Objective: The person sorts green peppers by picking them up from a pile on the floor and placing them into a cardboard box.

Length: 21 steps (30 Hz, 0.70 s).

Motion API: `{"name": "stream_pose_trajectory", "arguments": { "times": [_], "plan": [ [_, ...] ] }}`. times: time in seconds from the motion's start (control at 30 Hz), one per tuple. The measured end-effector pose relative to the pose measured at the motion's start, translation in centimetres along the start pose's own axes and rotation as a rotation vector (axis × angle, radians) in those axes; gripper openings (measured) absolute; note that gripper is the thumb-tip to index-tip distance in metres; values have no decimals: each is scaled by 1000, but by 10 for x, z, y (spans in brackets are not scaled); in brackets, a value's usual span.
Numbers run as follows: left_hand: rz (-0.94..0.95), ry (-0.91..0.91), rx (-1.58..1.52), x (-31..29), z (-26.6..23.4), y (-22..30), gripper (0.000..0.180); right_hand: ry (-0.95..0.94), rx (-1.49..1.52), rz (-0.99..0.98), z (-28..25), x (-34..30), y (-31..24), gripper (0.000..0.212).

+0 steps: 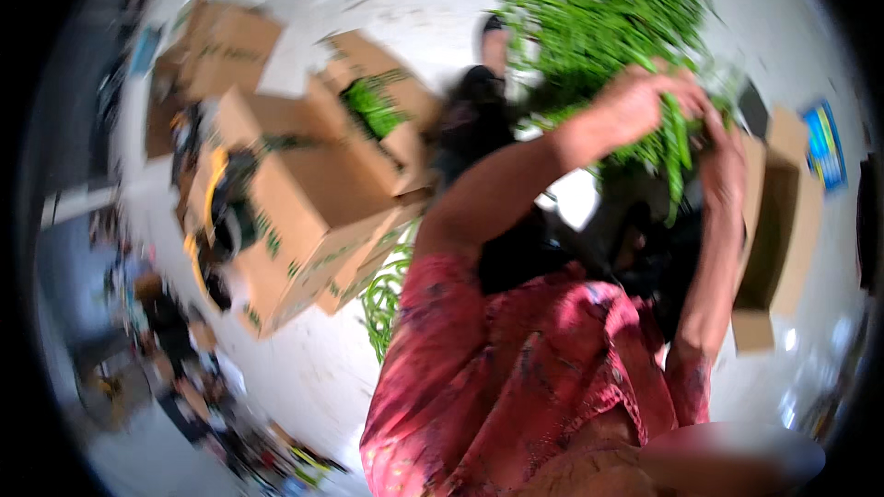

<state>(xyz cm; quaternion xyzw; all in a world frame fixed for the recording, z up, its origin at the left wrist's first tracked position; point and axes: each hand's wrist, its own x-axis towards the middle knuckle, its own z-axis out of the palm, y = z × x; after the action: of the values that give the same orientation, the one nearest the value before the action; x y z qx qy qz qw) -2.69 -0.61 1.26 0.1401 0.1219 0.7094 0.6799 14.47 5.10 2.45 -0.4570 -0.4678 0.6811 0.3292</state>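
A large heap of long green chili peppers [599, 5] lies on the white floor in front of me. My left hand [640, 103] is closed round a small bunch of chili peppers [677, 149], some of which hang down below the fingers. Close beside it, my right hand [726, 152] is bent in against the same bunch. Blur and the turned wrist hide its fingertips, so I cannot tell whether it grips any peppers. Both hands are held over the near right edge of the heap.
At the left stand open cardboard boxes [304, 189], one with green peppers [373, 109] inside. To the right is another open cardboard box [778, 230], with a blue packet [824, 145] beyond it. More peppers [382, 304] lie on the floor by my left side.
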Motion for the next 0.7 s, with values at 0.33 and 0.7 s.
{"name": "stream_pose_trajectory", "arguments": {
  "times": [0.33, 0.7],
  "plan": [
    [-122, 109, 217, 4, -29, -24, 41, 2, -714, -510, 37, -19, 41, 38],
    [-37, 3, 1066, -8, 1, -30, 48, -96, -649, -314, -10, -12, -7, 46]
  ]
}}
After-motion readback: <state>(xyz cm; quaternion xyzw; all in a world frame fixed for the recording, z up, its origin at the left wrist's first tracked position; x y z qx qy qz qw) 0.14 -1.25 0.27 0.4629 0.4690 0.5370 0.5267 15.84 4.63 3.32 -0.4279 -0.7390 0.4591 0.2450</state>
